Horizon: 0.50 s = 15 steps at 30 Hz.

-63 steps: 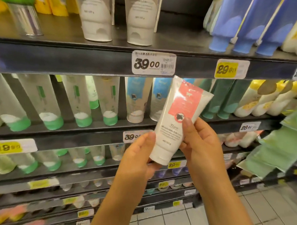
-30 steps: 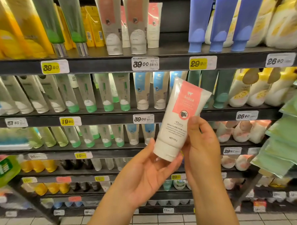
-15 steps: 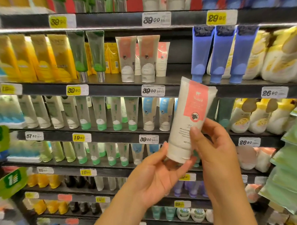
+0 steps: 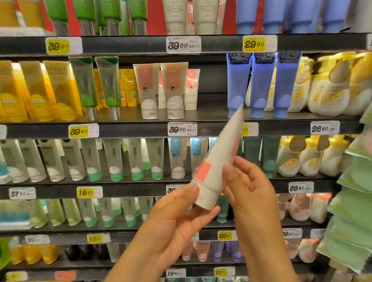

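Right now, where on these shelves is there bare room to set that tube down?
One bare patch: the shelf board between the pink-labelled tubes and the blue tubes. Yellow tubes left of it and the green-capped row below stand packed tight.

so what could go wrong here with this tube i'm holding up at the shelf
1. Loose hold: the left hand only pinches the tube at its cap with the fingertips, and the right hand holds the body lightly, so it might slip and drop.
2. The tube's crimped end tilts up towards the blue tubes; pushed forward, it could tip one off the shelf.
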Each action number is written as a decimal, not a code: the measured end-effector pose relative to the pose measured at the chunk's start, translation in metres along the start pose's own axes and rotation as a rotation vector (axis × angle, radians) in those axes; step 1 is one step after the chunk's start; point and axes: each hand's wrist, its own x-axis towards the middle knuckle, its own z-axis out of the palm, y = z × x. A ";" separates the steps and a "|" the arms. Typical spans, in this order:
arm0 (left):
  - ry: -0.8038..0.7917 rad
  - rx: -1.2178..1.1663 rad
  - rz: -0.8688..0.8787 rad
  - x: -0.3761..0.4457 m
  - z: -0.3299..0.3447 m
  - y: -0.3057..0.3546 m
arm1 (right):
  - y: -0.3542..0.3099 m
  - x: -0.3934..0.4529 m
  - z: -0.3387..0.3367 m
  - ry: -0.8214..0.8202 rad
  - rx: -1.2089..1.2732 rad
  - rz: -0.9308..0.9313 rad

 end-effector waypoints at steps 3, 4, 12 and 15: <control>0.057 0.168 0.066 0.000 0.001 -0.003 | 0.000 -0.003 0.003 -0.036 -0.030 0.029; 0.076 0.231 0.080 0.000 0.002 -0.004 | 0.000 -0.004 0.003 -0.042 -0.068 0.029; 0.079 0.166 -0.009 -0.007 0.011 -0.016 | 0.004 -0.009 -0.011 -0.033 -0.095 0.057; 0.059 -0.007 -0.090 -0.009 0.014 -0.021 | 0.004 -0.012 -0.015 -0.020 -0.063 0.038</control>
